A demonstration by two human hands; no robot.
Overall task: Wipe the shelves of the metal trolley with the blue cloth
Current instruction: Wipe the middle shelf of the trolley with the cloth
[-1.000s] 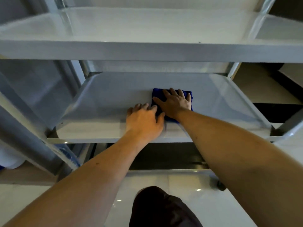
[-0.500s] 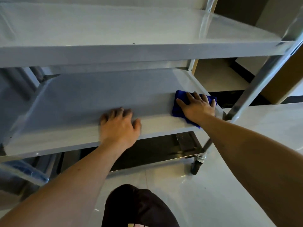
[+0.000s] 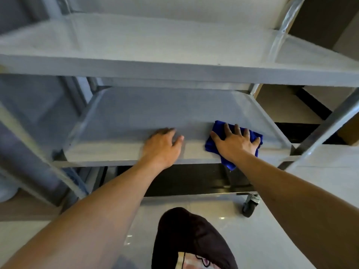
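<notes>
Glossy pale floor tiles [image 3: 272, 239] underlie a metal trolley [image 3: 174, 72]. On its smooth middle shelf [image 3: 155, 117], near the right front corner, the right hand [image 3: 236, 144] presses flat, fingers spread, on a crumpled blue cloth [image 3: 210, 147]; the left hand [image 3: 163, 147] rests beside it, palm down, fingers apart.

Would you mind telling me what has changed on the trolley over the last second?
The right hand slid the blue cloth rightwards along the middle shelf, from its centre toward the right end. The left hand stayed flat on the shelf's front, nothing let go.
</notes>
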